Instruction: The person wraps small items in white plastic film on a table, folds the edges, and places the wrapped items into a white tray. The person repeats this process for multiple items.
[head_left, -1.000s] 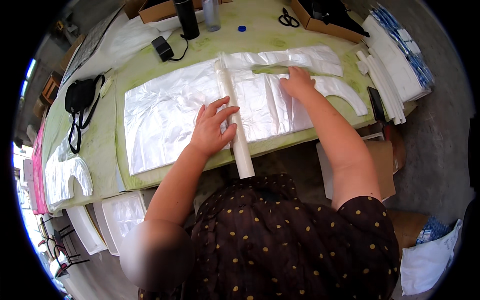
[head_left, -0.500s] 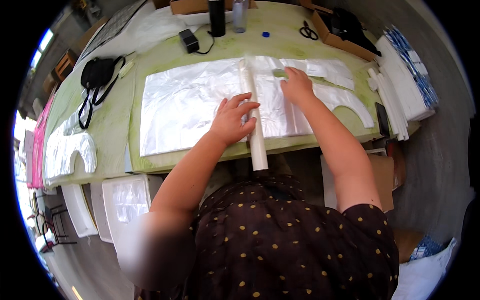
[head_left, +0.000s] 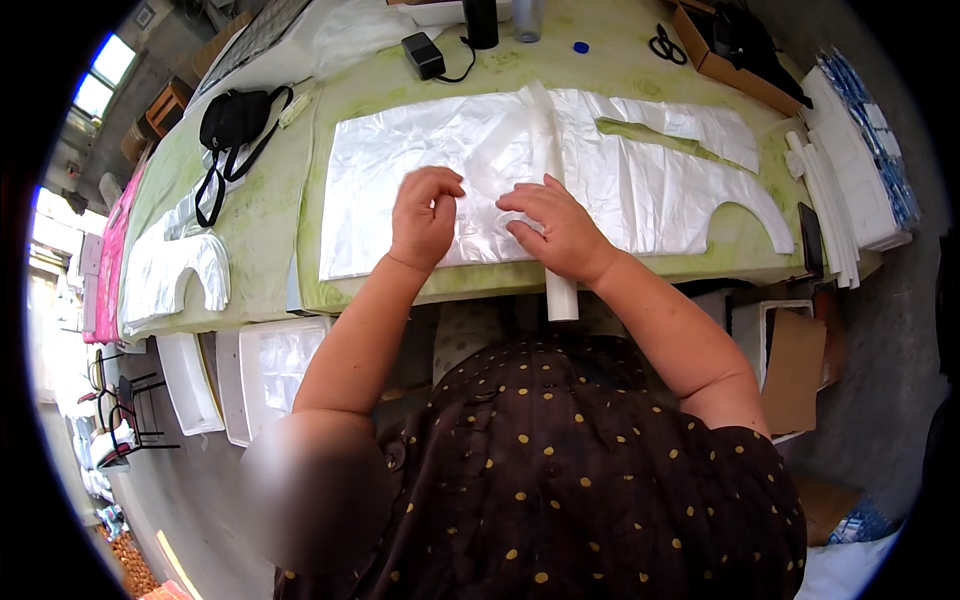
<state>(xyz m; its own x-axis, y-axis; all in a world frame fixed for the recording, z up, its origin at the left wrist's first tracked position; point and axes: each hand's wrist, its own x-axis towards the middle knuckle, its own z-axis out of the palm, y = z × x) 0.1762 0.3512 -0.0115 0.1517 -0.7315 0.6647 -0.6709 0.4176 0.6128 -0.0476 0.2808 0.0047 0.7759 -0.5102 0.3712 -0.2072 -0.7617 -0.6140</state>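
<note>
A flat stack of white plastic vest bags [head_left: 390, 150] lies across the table, its cut-out handles toward the right. A pale roll [head_left: 562, 298] rests across the stack, with one end jutting past the table's near edge. Thin translucent film [head_left: 497, 160] lies loosely creased just left of the roll. My left hand [head_left: 425, 215] is over the bags, its fingers curled in toward the thumb; whatever they may hold does not show. My right hand [head_left: 560, 230] reaches over the roll, fingers stretched leftward and apart, close to the film.
A black pouch [head_left: 232, 122] and more white bags [head_left: 180, 275] lie at the left. Along the back are a black adapter [head_left: 423, 57], a dark bottle [head_left: 481, 22], a blue cap [head_left: 581, 47] and scissors [head_left: 667, 46]. White tubes [head_left: 825, 215] and a phone [head_left: 810, 240] lie at the right.
My right hand has come left from the handle end to the roll. My left hand has left the roll and moved left, its fingers curling. Film now shows loose beside the roll.
</note>
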